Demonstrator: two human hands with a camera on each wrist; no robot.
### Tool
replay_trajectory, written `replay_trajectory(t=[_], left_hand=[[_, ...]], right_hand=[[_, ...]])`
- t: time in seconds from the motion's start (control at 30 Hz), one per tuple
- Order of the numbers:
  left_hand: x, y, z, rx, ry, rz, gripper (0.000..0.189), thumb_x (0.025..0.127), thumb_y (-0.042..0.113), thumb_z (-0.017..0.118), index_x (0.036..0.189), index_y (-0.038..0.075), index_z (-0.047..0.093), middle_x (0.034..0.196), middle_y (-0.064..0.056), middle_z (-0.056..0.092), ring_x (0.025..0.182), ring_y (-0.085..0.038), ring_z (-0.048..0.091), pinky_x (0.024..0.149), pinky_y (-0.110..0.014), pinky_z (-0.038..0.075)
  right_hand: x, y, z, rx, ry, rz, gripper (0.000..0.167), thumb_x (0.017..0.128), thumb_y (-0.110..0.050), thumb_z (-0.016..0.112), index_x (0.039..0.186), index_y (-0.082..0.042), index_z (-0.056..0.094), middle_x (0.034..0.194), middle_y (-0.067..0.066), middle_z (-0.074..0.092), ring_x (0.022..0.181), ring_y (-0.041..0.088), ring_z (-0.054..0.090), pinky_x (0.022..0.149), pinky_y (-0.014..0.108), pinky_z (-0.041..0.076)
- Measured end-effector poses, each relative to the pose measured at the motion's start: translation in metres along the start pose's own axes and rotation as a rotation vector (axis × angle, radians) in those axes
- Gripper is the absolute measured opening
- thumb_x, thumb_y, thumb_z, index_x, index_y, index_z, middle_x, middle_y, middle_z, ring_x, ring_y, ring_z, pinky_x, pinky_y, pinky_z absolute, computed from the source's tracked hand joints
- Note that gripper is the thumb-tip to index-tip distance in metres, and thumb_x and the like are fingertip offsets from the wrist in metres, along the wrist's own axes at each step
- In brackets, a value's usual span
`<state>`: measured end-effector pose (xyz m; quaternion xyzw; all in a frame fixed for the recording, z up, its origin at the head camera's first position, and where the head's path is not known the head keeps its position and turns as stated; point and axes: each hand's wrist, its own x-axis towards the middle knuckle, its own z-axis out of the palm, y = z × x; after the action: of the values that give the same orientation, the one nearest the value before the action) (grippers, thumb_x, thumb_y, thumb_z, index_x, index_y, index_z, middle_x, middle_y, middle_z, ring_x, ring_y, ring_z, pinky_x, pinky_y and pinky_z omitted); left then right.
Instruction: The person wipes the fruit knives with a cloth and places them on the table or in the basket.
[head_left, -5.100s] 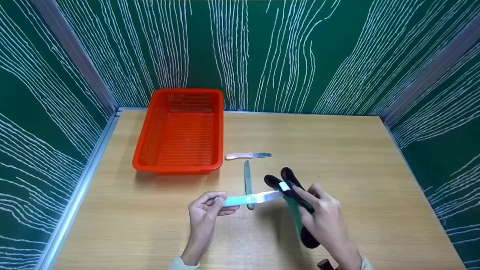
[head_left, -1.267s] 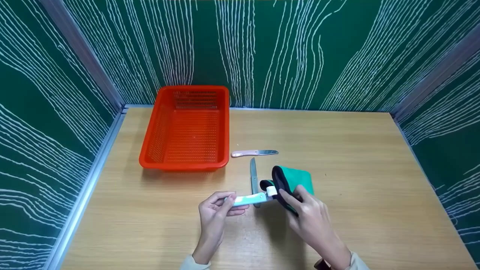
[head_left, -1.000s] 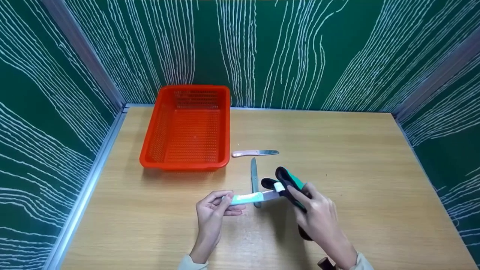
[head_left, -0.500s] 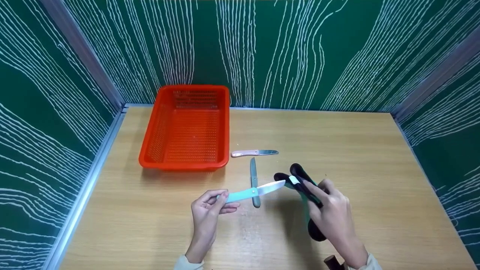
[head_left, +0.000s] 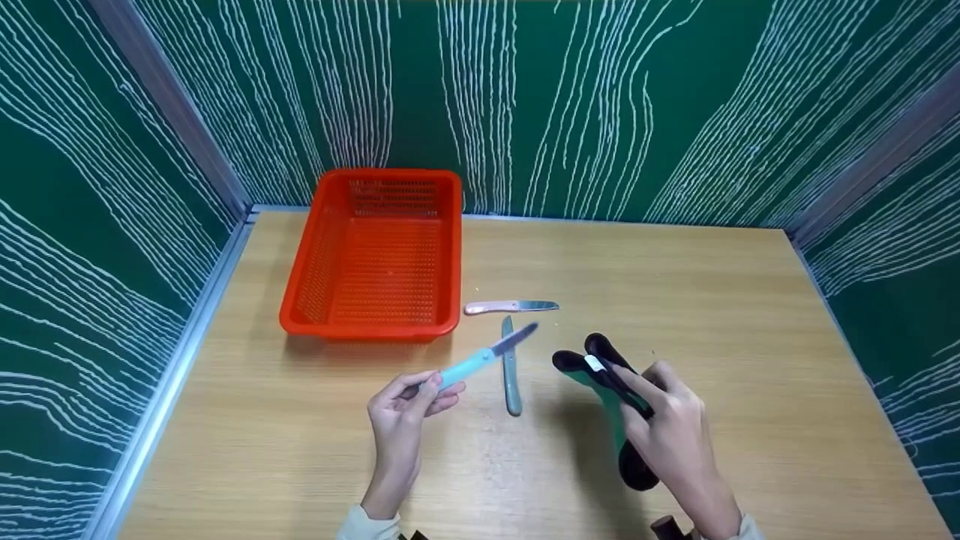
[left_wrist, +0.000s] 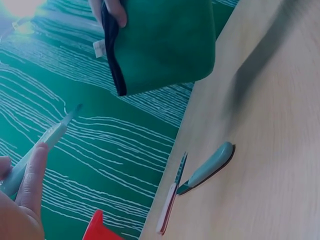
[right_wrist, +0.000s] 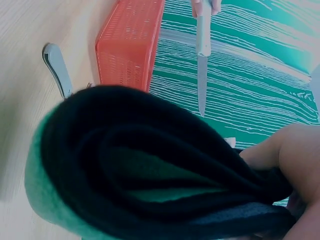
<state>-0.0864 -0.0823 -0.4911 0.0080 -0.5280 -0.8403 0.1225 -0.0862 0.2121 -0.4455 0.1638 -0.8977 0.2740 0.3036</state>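
My left hand point(head_left: 397, 431) pinches a small knife point(head_left: 465, 369) by its turquoise handle, its blade pointing up and right in the head view. To the right, my right hand point(head_left: 671, 427) grips a folded green cloth point(left_wrist: 165, 45) with black edging and a white tag point(head_left: 594, 363). A gap separates blade and cloth. On the table, a grey-green-handled knife point(head_left: 512, 386) lies partly behind the raised blade in the head view. Beyond it rests a pink-handled knife point(head_left: 491, 307), blade to the right. The right wrist view is largely filled by the cloth's black-edged folds.
An orange-red plastic basket point(head_left: 375, 331) with perforated sides stands at the back left of the wooden table point(head_left: 675, 292). Green panels point(head_left: 409, 90) with white wavy lines enclose the back and both sides. A dark brown object point(head_left: 666, 527) shows at the bottom edge near my right wrist.
The blade, earlier between the cloth's folds, has come out of them. My left hand has shifted left, and the knife tip has swung up. The cloth has moved slightly right.
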Motion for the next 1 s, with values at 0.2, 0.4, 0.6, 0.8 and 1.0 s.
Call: replay_trajectory(t=[0.2, 0.4, 0.6, 0.8, 1.0], left_hand=[[0.009, 0.005, -0.006, 0.013, 0.011, 0.079, 0.024, 0.089, 0.002, 0.064, 0.102, -0.018, 0.06, 0.092, -0.03, 0.066, 0.083, -0.04, 0.068, 0.073, -0.047, 0.056], [0.019, 0.01, -0.012, 0.045, 0.021, 0.179, 0.022, 0.089, -0.002, 0.061, 0.104, -0.019, 0.06, 0.095, -0.032, 0.065, 0.087, -0.042, 0.066, 0.076, -0.048, 0.055], [0.031, 0.013, -0.021, 0.116, 0.085, 0.206, 0.024, 0.088, 0.001, 0.064, 0.109, -0.011, 0.065, 0.104, -0.027, 0.066, 0.092, -0.042, 0.065, 0.079, -0.042, 0.055], [0.047, 0.013, -0.028, 0.222, 0.161, 0.262, 0.025, 0.088, 0.0, 0.065, 0.111, -0.008, 0.065, 0.11, -0.024, 0.065, 0.094, -0.036, 0.066, 0.079, -0.036, 0.056], [0.064, 0.021, -0.031, 0.324, 0.223, 0.342, 0.025, 0.085, -0.01, 0.063, 0.11, -0.013, 0.063, 0.114, -0.029, 0.061, 0.097, -0.026, 0.067, 0.081, -0.03, 0.055]], right_hand=[[-0.001, 0.0, 0.001, 0.006, -0.005, 0.013, 0.047, 0.059, 0.015, 0.069, 0.098, -0.009, 0.076, 0.076, -0.001, 0.05, 0.056, 0.008, 0.041, 0.043, 0.022, 0.036], [-0.001, 0.0, 0.002, 0.007, -0.004, 0.027, 0.044, 0.059, 0.014, 0.066, 0.097, -0.008, 0.076, 0.075, -0.001, 0.05, 0.057, 0.008, 0.044, 0.044, 0.024, 0.038], [-0.003, 0.002, 0.003, 0.018, -0.015, 0.026, 0.042, 0.06, 0.012, 0.065, 0.097, -0.006, 0.075, 0.075, -0.001, 0.05, 0.059, 0.009, 0.044, 0.046, 0.024, 0.039], [-0.003, 0.006, -0.001, 0.015, -0.013, 0.017, 0.044, 0.058, 0.014, 0.065, 0.096, -0.007, 0.075, 0.075, -0.003, 0.049, 0.057, 0.008, 0.042, 0.045, 0.02, 0.036], [-0.002, 0.009, -0.006, 0.011, -0.028, 0.022, 0.044, 0.058, 0.015, 0.066, 0.096, -0.005, 0.075, 0.075, -0.002, 0.049, 0.057, 0.009, 0.042, 0.044, 0.02, 0.036]])
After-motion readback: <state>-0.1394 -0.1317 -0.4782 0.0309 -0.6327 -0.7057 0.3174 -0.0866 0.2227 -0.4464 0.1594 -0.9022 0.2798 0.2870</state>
